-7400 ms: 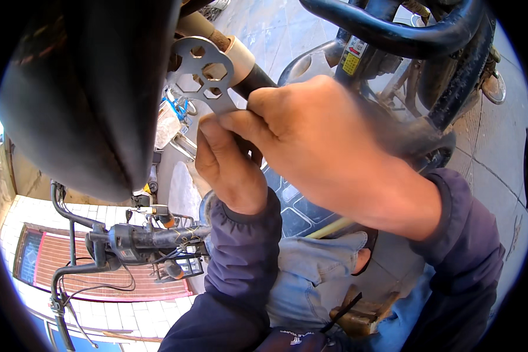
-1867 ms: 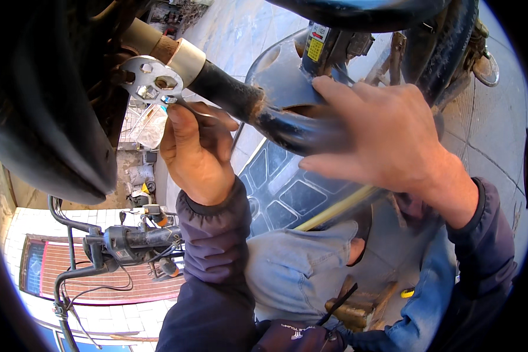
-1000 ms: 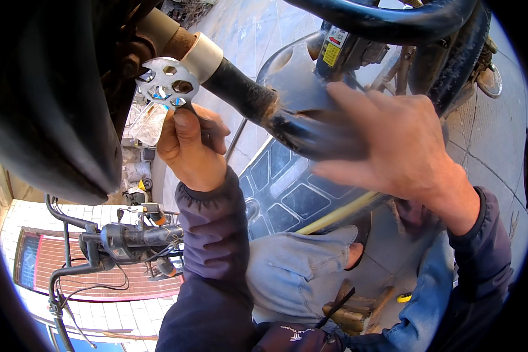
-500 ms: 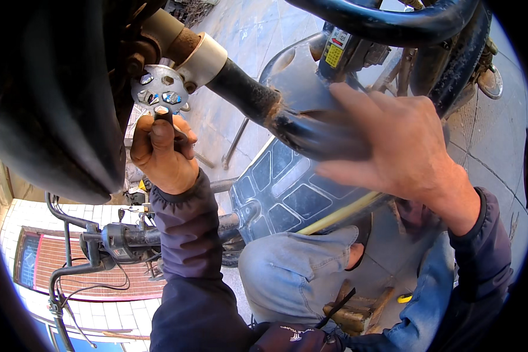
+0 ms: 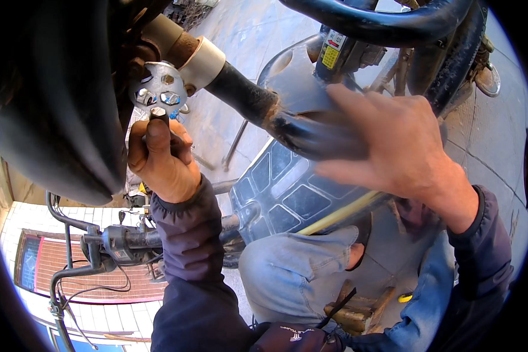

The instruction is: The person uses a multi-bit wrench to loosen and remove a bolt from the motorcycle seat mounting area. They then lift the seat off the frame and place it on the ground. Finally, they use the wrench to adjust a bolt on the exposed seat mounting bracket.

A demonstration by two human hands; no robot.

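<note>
The wrench (image 5: 157,94), a flat bright-steel disc pierced with several hex holes, sits at 11 o'clock in the view, seated against the rusty hub end under a cream collar (image 5: 200,58). The left hand (image 5: 160,158) is clenched around the wrench's shank directly below the disc, thumb laid along it. At 3 o'clock from the wrench, a matte black tube (image 5: 246,100) slopes downward. The right hand (image 5: 393,144) wraps this tube with fingers spread; motion blur hides how firmly they grip. A smooth black tyre (image 5: 53,100) curves at 9 o'clock. A ribbed black panel (image 5: 287,193) lies at 5 o'clock, above a denim-clad knee (image 5: 293,276).
</note>
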